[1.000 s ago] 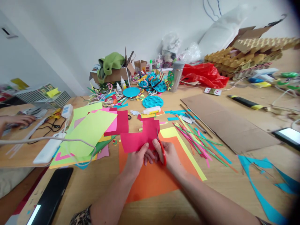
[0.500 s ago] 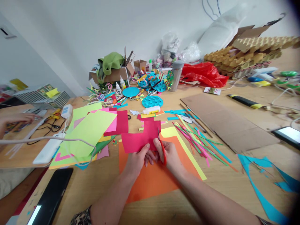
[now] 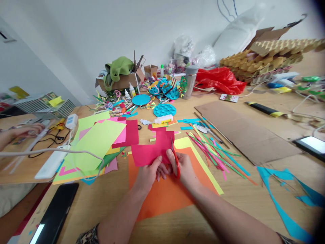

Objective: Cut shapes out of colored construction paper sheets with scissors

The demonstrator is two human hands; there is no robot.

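A crimson sheet of paper (image 3: 146,153) with a notch cut from its upper left is held up before me. My left hand (image 3: 152,170) pinches its lower edge between thumb and fingers. My right hand (image 3: 182,166) is closed around red-handled scissors (image 3: 177,165), whose blades point away from me at the paper's right edge. The right thumb also rests against the paper. Beneath both hands lies an orange sheet (image 3: 162,201), partly over a yellow sheet (image 3: 212,169).
Coloured sheets (image 3: 99,145) are piled at left, near a black phone (image 3: 57,210). Thin paper strips (image 3: 220,156) and a cardboard piece (image 3: 243,132) lie to the right. Beyond the paper are a glue bottle (image 3: 164,119) and a steel tumbler (image 3: 191,83). Another person's hand (image 3: 31,129) is at far left.
My hands, the crimson paper and the scissors look nearly the same. The view has shifted very slightly, and the other person's hand at far left has moved a little.
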